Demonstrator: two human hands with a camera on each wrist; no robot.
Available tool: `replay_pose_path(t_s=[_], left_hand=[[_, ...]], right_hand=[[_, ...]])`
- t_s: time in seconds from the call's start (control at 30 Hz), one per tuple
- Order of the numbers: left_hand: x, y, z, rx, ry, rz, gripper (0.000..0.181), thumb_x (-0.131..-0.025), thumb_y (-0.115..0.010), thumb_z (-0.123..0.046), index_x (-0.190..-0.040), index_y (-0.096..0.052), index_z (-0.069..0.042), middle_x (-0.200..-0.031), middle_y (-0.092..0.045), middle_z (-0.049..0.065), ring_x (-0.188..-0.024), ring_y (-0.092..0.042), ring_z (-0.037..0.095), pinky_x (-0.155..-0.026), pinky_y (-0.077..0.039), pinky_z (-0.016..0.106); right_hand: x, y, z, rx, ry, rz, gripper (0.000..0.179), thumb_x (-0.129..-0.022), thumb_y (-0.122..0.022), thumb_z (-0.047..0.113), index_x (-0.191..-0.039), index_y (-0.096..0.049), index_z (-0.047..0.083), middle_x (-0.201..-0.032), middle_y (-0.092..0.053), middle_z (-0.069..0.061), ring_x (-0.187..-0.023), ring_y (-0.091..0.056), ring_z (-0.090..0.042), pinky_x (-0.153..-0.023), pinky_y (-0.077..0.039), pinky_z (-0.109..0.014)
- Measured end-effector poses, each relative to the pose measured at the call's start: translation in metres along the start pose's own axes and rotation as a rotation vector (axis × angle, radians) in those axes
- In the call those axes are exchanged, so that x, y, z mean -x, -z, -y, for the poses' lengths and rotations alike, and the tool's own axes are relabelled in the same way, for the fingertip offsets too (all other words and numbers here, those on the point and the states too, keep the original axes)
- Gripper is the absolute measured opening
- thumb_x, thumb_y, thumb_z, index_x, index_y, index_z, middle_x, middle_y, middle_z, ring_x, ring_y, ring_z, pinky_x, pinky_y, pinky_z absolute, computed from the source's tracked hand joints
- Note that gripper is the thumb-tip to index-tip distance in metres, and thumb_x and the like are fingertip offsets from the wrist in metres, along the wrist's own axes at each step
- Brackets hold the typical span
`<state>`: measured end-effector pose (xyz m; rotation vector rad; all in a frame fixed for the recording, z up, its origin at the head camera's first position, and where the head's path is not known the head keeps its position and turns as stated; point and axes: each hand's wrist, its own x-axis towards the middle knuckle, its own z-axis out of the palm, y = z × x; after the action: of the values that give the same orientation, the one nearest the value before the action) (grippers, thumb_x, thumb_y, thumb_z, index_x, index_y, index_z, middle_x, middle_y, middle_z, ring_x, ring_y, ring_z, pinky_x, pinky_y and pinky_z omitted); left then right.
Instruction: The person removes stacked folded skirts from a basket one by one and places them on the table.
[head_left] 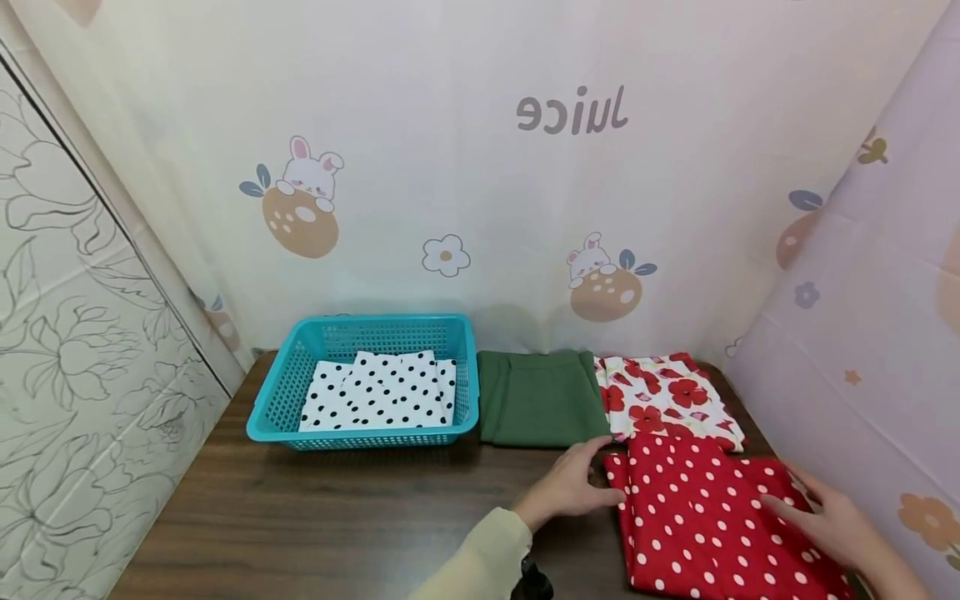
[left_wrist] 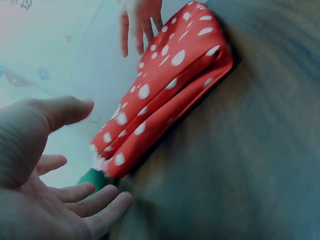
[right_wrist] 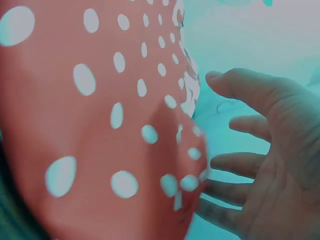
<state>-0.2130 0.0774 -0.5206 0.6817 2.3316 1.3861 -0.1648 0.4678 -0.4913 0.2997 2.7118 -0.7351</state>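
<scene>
A folded red cloth with white polka dots (head_left: pixel 697 517) lies on the table at the front right. My left hand (head_left: pixel 573 485) is beside its left edge, thumb and fingers spread apart with nothing between them. In the left wrist view the fold layers of the cloth (left_wrist: pixel 165 95) show past the left fingers (left_wrist: pixel 107 200). At the cloth's right side is my right hand (head_left: pixel 825 512), its fingers extended along that edge. The right wrist view shows the right hand (right_wrist: pixel 270 150) with thumb and fingers parted, the fingertips right at the cloth's border.
A turquoise basket (head_left: pixel 258 417) at the back left holds folded white cloth with black dots (head_left: pixel 382 392). Beside it lie a folded green cloth (head_left: pixel 547 400) and a folded white cloth with red flowers (head_left: pixel 667 396). A printed curtain (head_left: pixel 480 167) hangs behind the wooden table (head_left: pixel 337 517).
</scene>
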Motion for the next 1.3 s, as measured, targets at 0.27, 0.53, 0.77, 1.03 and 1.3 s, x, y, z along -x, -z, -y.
replay_pose_path(t_s=[0.27, 0.53, 0.77, 1.03, 1.3], left_hand=[[0.010, 0.042, -0.015, -0.169, -0.045, 0.125, 0.103, -0.084, -0.074, -0.061, -0.164, -0.010, -0.044, -0.170, -0.019, -0.008, -0.157, -0.020, 0.018, -0.117, -0.041, 0.051], [0.017, 0.077, -0.033, -0.427, -0.081, 0.081, 0.108, -0.079, -0.064, -0.079, -0.163, -0.003, -0.048, -0.174, -0.009, -0.004, -0.161, -0.001, 0.037, -0.120, -0.029, 0.066], [0.023, 0.109, -0.037, -0.590, -0.062, 0.029, 0.109, -0.078, -0.058, -0.086, -0.163, -0.003, -0.047, -0.174, -0.012, 0.001, -0.161, 0.004, 0.036, -0.126, -0.013, 0.063], [0.038, 0.159, -0.030, -0.629, -0.044, 0.005, 0.108, -0.080, -0.058, -0.085, -0.162, 0.003, -0.048, -0.175, -0.007, 0.001, -0.160, 0.011, 0.035, -0.124, -0.003, 0.068], [0.062, 0.195, 0.001, -0.642, 0.065, -0.065, 0.102, -0.086, -0.042, -0.089, -0.166, -0.004, -0.038, -0.174, -0.012, 0.010, -0.159, 0.011, 0.041, -0.120, 0.004, 0.075]], right_hand=[[-0.007, 0.011, 0.036, 0.076, 0.096, -0.054, 0.115, -0.092, -0.063, 0.064, -0.156, -0.008, -0.015, -0.140, -0.027, -0.050, -0.120, -0.034, -0.066, -0.078, -0.057, -0.065], [-0.011, 0.002, 0.082, 0.256, 0.293, -0.222, 0.120, -0.085, -0.070, 0.066, -0.158, -0.014, -0.010, -0.146, -0.026, -0.050, -0.124, -0.034, -0.067, -0.084, -0.049, -0.077], [-0.017, -0.005, 0.134, 0.365, 0.386, -0.243, 0.119, -0.079, -0.073, 0.069, -0.160, -0.023, -0.002, -0.152, -0.027, -0.047, -0.133, -0.030, -0.070, -0.094, -0.039, -0.083], [-0.030, -0.013, 0.205, 0.399, 0.586, -0.222, 0.110, -0.082, -0.071, 0.067, -0.159, -0.031, 0.000, -0.156, -0.036, -0.037, -0.140, -0.033, -0.062, -0.102, -0.037, -0.080], [-0.052, -0.040, 0.249, 0.462, 0.713, -0.196, 0.108, -0.082, -0.068, 0.072, -0.159, -0.034, 0.004, -0.158, -0.037, -0.034, -0.144, -0.032, -0.062, -0.110, -0.031, -0.078]])
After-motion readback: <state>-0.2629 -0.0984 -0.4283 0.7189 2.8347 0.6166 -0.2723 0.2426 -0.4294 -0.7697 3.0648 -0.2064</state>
